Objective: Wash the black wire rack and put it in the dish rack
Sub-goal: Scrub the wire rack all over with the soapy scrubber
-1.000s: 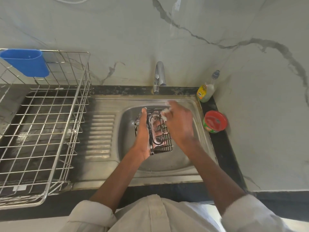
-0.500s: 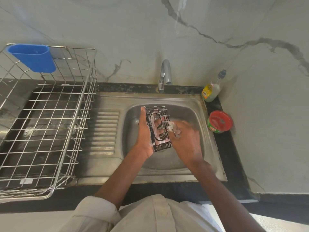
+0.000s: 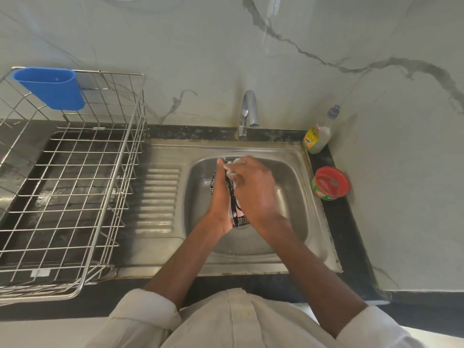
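The black wire rack (image 3: pixel 234 209) stands on edge over the steel sink (image 3: pixel 288 209), squeezed between both hands so only a thin strip of it shows. My left hand (image 3: pixel 221 197) grips its left side, fingers pointing toward the tap. My right hand (image 3: pixel 253 192) covers the right side and pinches a small foamy scrubber (image 3: pixel 232 169) against the rack's top end. The silver dish rack (image 3: pixel 75 192) sits on the counter to the left, with nothing in it.
A blue plastic cup (image 3: pixel 50 87) hangs on the dish rack's back left corner. The tap (image 3: pixel 248 111) is behind the sink with no water running. A soap bottle (image 3: pixel 319 134) and a red-lidded tub (image 3: pixel 331 183) stand right of the sink.
The rack has turned from face-up to edge-on. My right hand with the scrubber has slid from the rack's lower part up to its top end, closing over its face.
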Demonstrator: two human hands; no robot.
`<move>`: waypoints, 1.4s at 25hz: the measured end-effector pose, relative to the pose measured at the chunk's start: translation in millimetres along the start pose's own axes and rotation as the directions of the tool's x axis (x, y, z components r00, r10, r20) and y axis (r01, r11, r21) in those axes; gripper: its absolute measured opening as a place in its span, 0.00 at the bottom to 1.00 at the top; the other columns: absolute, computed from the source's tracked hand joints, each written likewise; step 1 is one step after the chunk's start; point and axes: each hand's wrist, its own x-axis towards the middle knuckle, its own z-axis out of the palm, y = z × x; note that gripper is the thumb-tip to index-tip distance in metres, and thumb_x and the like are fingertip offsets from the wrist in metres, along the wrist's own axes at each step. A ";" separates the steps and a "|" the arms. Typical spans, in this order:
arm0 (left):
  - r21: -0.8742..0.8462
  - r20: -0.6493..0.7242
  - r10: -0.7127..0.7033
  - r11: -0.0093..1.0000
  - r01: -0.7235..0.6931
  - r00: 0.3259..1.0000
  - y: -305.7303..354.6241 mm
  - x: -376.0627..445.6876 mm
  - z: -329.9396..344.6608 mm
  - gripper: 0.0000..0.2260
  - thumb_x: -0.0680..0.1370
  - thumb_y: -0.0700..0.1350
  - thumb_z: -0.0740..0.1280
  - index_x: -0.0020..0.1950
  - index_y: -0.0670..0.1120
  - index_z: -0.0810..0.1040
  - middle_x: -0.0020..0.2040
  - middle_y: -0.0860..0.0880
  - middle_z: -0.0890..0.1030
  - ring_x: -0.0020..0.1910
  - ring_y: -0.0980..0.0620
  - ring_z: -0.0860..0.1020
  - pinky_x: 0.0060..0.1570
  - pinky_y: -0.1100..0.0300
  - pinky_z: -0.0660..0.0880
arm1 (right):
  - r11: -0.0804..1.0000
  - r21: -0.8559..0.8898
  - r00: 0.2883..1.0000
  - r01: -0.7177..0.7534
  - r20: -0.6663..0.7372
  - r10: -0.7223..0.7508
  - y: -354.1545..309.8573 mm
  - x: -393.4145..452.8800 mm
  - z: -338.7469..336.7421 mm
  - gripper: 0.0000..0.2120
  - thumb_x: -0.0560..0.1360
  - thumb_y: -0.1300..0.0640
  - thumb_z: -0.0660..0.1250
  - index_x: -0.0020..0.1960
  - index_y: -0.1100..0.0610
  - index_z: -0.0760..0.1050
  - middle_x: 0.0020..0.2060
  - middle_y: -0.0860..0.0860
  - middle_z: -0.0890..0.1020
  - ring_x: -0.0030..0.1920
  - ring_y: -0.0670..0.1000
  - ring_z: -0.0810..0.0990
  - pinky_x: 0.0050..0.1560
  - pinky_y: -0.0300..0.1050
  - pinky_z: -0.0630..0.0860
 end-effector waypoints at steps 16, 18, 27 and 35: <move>-0.155 -0.001 0.068 0.986 -0.067 0.998 11.4 -8.8 -5.6 0.28 0.82 0.69 0.66 0.58 0.43 0.82 0.47 0.45 0.84 0.48 0.47 0.85 0.48 0.54 0.81 | 0.995 -0.101 1.000 0.027 -0.007 -0.028 -0.7 -5.1 -3.3 0.10 0.74 0.66 0.72 0.44 0.52 0.87 0.40 0.46 0.82 0.44 0.49 0.78 0.36 0.43 0.75; -0.141 -0.044 0.064 0.988 -0.070 0.997 17.6 -10.5 -4.8 0.30 0.82 0.70 0.62 0.55 0.43 0.81 0.41 0.45 0.85 0.39 0.48 0.86 0.41 0.55 0.81 | 0.981 -0.128 0.989 0.145 0.027 -0.143 0.5 -30.7 -6.1 0.11 0.73 0.66 0.72 0.44 0.51 0.87 0.42 0.44 0.84 0.45 0.47 0.75 0.36 0.38 0.69; -0.143 -0.331 0.000 0.988 -0.051 0.944 16.4 -6.3 -1.4 0.45 0.73 0.82 0.58 0.67 0.45 0.83 0.55 0.43 0.87 0.50 0.41 0.86 0.50 0.49 0.84 | 0.999 0.001 0.987 0.050 -0.153 -0.049 20.8 -57.5 -1.2 0.06 0.73 0.65 0.76 0.46 0.56 0.85 0.41 0.47 0.85 0.39 0.46 0.80 0.38 0.38 0.74; -0.203 -0.308 -0.069 0.979 0.005 0.949 23.2 -15.7 -0.6 0.41 0.75 0.80 0.58 0.64 0.46 0.81 0.49 0.43 0.85 0.41 0.43 0.83 0.39 0.53 0.81 | 0.984 0.128 0.984 0.120 -0.147 -0.101 19.8 -77.7 5.4 0.13 0.72 0.74 0.70 0.48 0.59 0.85 0.46 0.50 0.85 0.45 0.47 0.84 0.42 0.44 0.80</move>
